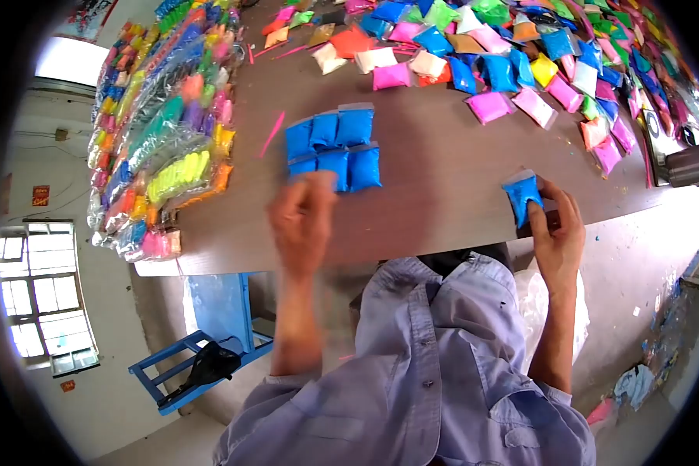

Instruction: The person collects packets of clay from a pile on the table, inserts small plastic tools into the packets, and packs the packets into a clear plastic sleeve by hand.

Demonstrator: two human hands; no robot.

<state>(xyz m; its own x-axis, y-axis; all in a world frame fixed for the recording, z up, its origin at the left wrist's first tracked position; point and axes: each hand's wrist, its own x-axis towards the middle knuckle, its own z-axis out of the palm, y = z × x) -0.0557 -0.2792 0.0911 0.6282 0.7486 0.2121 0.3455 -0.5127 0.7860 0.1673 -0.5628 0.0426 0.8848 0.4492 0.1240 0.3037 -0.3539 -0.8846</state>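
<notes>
Near the table's front edge, my right hand [555, 229] pinches a small blue packet [523, 199] between thumb and fingers. My left hand [303, 221] is smeared by motion, just below a group of blue packets [354, 127] laid in two rows of three. Its fingertips overlap the lower edge of the front row, around the left and middle packets. Whether those fingers hold anything cannot be made out.
Many colourful packets [489, 105] lie across the back and right of the table [233, 233]. Bagged coloured pieces [180, 175] are heaped at the left. A pink strip [272, 133] lies beside the blue group. A metal cylinder [693, 164] is at the right edge.
</notes>
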